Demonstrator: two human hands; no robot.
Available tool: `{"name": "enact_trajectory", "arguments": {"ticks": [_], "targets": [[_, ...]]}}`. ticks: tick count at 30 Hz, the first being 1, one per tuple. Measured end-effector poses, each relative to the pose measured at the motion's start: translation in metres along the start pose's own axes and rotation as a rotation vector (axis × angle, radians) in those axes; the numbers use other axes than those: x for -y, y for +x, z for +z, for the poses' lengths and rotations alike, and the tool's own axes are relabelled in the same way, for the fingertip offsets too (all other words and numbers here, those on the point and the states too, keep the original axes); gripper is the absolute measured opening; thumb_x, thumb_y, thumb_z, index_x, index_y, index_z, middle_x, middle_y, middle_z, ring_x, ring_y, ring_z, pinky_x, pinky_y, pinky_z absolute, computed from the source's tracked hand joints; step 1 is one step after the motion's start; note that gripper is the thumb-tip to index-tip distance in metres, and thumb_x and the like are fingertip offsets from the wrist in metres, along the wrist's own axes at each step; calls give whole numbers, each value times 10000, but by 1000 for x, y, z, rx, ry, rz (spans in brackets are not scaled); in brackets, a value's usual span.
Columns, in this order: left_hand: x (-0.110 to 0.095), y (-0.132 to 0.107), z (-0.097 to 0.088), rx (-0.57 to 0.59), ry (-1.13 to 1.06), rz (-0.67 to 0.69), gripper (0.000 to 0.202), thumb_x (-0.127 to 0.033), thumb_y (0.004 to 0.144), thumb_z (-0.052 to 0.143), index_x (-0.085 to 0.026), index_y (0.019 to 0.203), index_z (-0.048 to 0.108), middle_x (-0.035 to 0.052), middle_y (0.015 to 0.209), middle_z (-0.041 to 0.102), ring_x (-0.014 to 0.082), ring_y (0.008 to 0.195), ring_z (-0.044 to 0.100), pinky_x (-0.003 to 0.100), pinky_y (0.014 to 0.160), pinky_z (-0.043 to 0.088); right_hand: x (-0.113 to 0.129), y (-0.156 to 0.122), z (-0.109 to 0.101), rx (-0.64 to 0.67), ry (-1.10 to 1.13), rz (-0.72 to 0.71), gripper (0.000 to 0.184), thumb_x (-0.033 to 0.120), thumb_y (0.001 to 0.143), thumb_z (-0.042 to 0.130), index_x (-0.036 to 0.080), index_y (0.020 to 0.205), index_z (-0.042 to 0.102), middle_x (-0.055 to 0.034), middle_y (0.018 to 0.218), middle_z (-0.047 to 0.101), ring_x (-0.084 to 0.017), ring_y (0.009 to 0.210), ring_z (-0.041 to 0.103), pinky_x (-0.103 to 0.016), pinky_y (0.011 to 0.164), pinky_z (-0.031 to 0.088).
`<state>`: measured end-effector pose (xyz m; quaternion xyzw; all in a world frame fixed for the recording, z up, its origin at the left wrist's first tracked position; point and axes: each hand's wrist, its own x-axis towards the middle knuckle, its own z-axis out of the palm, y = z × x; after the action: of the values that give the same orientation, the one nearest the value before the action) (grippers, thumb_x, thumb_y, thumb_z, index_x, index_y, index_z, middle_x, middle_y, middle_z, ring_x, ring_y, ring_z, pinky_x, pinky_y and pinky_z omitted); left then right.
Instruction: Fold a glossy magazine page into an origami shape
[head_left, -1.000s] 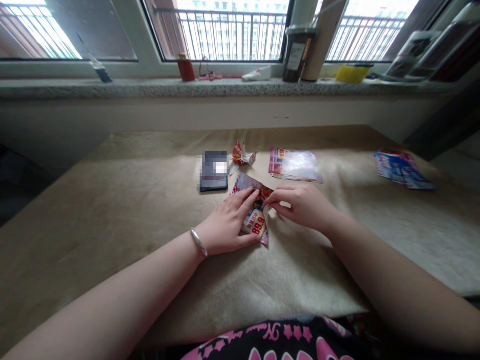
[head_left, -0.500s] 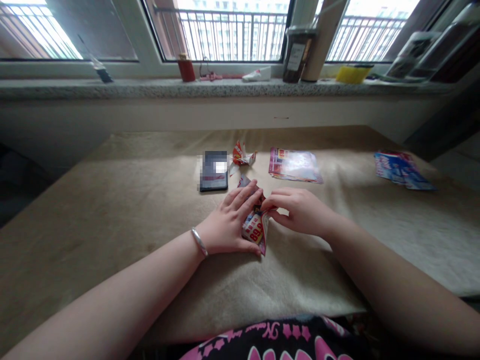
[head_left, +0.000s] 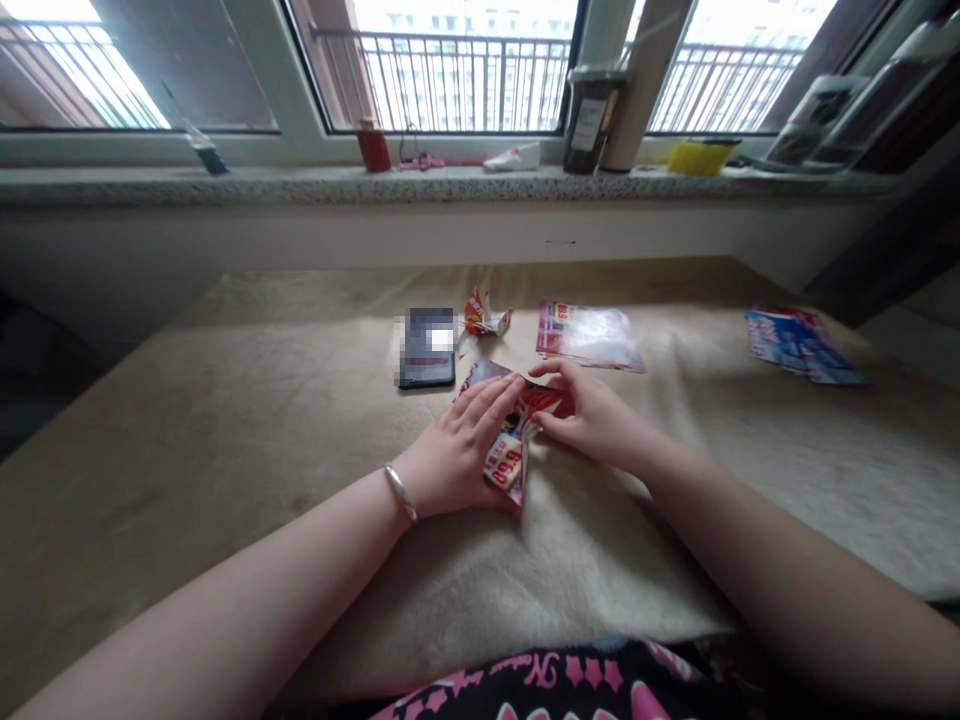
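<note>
A piece of printed paper (head_left: 504, 462), folded to points and marked "89.9", lies on the table between my hands. My left hand (head_left: 463, 440) rests over its left side with the fingers stretched out flat, pressing on it; the thumb is mostly hidden near the lower edge. On the right, my right hand (head_left: 589, 412) has a raised red flap (head_left: 544, 398) of the same paper between its thumb and fingers. Just beyond my left fingers stands a folded paper figure (head_left: 486, 318) with pointed tips, red and white.
A dark phone-like device (head_left: 427, 350), partly blurred out, lies left of the paper figure. Behind my right hand is a stack of printed sheets (head_left: 589, 335). Several blue leaflets (head_left: 802, 345) are fanned at the far right. Jars and small items line the stone windowsill (head_left: 450, 187).
My right hand has shifted slightly up and right, its fingers spreading wider around the flap, which now extends further right. My left fingers have drawn closer together, and the left thumb is less visible.
</note>
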<state>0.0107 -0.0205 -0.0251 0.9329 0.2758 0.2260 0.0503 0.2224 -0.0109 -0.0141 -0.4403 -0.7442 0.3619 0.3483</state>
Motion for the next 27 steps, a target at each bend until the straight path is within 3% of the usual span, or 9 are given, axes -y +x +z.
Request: {"name": "enact_trajectory", "arguments": {"ticks": [3,6,14,19,23,27], "targets": [[0,0,0,-55,-20,-52,999,-316,736,657,-172,1457,-21,177,1448,281,302,1337,298,467,1098,325,1,0,1,-12,-12,16,252,171,759,590,182,1004,529,-58,919,679,-161,791,661,-302,701,538],[0,0,-1,-84,-15,-93,905,-220,759,588,-178,1455,10,168,1435,298,282,1330,310,456,1086,347,3,0,-1,-1,-178,-29,155,159,759,589,173,912,605,-54,900,691,-167,795,648,-313,719,518],[-1,1,0,-142,128,-81,907,-317,774,616,-168,1456,37,148,1451,310,312,1391,167,495,1137,223,10,-2,-1,97,-258,-202,101,166,774,605,177,846,675,-38,797,684,-142,736,618,-260,673,489],[-3,3,-5,-161,151,-157,893,-406,785,636,-197,1456,86,97,1229,565,291,1312,335,533,1141,123,13,-3,2,75,-266,-214,95,183,772,628,191,851,681,-21,778,678,-127,713,595,-243,655,473],[-4,4,-8,-128,175,-182,854,-409,785,640,-231,1452,137,84,1188,591,280,1208,451,540,1132,76,13,-3,4,48,-286,-209,72,203,783,625,192,831,678,-19,761,663,-123,702,580,-238,640,466],[-5,4,-9,-113,163,-175,845,-428,785,640,-235,1451,158,63,1137,612,257,1127,501,496,1116,160,13,-4,6,58,-280,-180,71,221,786,622,193,821,676,-20,765,653,-118,689,580,-227,624,468]]}}
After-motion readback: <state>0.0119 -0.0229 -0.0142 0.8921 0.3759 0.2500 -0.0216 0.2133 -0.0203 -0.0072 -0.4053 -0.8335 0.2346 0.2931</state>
